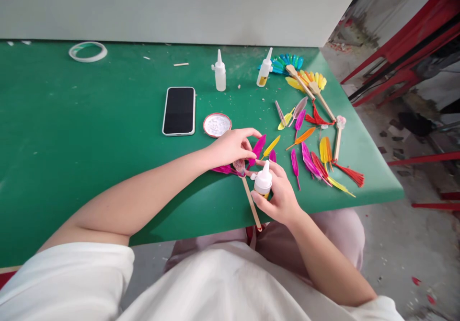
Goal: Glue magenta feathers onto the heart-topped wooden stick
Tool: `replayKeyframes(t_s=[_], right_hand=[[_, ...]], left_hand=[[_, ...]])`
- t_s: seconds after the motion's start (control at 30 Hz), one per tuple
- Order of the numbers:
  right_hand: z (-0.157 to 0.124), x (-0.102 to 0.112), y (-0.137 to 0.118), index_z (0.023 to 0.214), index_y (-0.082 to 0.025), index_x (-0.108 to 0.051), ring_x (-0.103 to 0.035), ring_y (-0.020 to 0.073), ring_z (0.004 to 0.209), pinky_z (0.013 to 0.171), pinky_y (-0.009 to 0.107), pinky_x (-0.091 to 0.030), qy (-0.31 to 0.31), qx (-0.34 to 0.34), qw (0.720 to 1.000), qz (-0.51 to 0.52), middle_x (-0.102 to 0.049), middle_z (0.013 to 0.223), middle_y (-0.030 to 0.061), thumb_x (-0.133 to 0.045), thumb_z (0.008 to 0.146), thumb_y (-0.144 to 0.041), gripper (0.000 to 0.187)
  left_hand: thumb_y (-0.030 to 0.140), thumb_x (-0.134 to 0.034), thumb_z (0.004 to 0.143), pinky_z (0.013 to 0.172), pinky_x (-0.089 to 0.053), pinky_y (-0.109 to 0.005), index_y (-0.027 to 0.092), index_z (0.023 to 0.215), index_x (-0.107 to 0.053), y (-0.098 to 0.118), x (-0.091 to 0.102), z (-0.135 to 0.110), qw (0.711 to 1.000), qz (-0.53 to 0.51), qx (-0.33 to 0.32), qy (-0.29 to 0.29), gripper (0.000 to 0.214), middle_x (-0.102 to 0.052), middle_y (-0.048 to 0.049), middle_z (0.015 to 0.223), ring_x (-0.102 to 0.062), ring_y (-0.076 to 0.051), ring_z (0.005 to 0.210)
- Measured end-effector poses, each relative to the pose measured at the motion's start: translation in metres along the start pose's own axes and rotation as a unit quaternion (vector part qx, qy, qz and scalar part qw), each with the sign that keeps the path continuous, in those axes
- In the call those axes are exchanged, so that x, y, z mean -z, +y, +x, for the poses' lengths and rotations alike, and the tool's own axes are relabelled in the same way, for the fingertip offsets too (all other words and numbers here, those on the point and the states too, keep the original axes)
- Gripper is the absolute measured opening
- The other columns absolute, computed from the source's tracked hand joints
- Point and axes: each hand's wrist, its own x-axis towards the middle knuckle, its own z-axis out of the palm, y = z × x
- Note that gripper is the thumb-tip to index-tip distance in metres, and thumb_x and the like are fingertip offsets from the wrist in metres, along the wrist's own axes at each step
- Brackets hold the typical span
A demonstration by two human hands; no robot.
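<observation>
My left hand [235, 146] pinches a magenta feather [259, 146] between thumb and fingers, over the head of a feather fan. The fan's wooden handle [251, 203] points toward me and reaches the table's front edge. More magenta feathers [224, 169] stick out on the fan's left side, partly under my left wrist. In my right hand [282, 194] is a white glue bottle [263, 179], held upright with its nozzle up, just right of the handle. Its lower part is hidden by my fingers. A yellow feather [271, 147] lies beyond my right fingers.
Loose feathers [311, 160] and a bare handle with a red tassel [338, 139] lie to the right. Finished-looking fans [316, 88], two glue bottles [220, 72] and a tape roll [88, 51] are farther back. A phone [178, 111] and a round lid [217, 125] lie beyond my left arm.
</observation>
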Motion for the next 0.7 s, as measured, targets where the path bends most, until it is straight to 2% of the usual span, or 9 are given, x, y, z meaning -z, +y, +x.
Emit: replayKeyframes(t_s=[0.33, 0.7], right_hand=[[0.0021, -0.0013, 0.0007, 0.102, -0.018, -0.054, -0.045, 0.0257, 0.117, 0.097, 0.045, -0.036, -0.017, 0.005, 1.000, -0.006, -0.063, 0.100, 0.0095, -0.052, 0.076, -0.033, 0.030], [0.0022, -0.0013, -0.0006, 0.101, -0.020, -0.056, -0.049, 0.0257, 0.113, 0.095, 0.046, -0.038, -0.013, 0.006, 1.000, -0.004, -0.063, 0.099, 0.0095, -0.051, 0.076, -0.034, 0.029]], left_hand=[[0.023, -0.064, 0.072, 0.065, -0.046, -0.026, 0.020, 0.115, -0.053, 0.0026, 0.0012, -0.0004, 0.997, 0.069, -0.014, 0.030, 0.044, -0.068, -0.0008, 0.077, -0.063, -0.014, 0.069], [0.024, -0.069, 0.068, 0.061, -0.046, -0.025, 0.018, 0.107, -0.056, -0.0057, 0.0067, 0.0006, 0.997, 0.055, 0.014, 0.051, 0.042, -0.068, -0.0005, 0.073, -0.064, -0.015, 0.066]])
